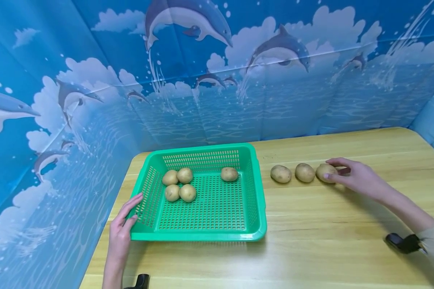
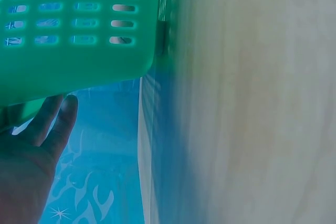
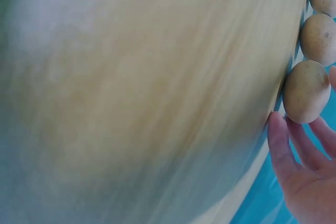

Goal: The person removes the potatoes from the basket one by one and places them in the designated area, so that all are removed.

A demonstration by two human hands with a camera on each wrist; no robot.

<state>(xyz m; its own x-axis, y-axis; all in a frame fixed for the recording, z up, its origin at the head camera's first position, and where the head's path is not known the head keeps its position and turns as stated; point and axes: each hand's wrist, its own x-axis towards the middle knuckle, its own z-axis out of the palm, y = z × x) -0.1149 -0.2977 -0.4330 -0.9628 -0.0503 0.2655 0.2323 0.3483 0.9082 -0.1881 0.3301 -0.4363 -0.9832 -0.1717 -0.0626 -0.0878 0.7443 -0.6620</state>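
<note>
My left hand [image 1: 121, 228] grips the left rim of a green plastic basket [image 1: 199, 236], fingers over the edge; in the left wrist view the basket's slotted side [image 2: 79, 66] fills the upper left. Inside, several potatoes [image 1: 187, 193] cluster at the left, and a single potato [image 1: 229, 174] lies near the right wall. To the right of the basket, three potatoes form a row on the table. At its right end, my right hand [image 1: 358, 176] holds a potato [image 1: 324, 171] between thumb and fingers. The middle potato [image 1: 305, 172] and the left one [image 1: 281, 174] lie beside it.
The light wooden table [image 1: 311, 249] runs back to a blue curtain [image 1: 217, 108] printed with dolphins and clouds, which also hangs along the left side. Black devices sit at both wrists, including a black wrist mount [image 1: 403, 243] on the right.
</note>
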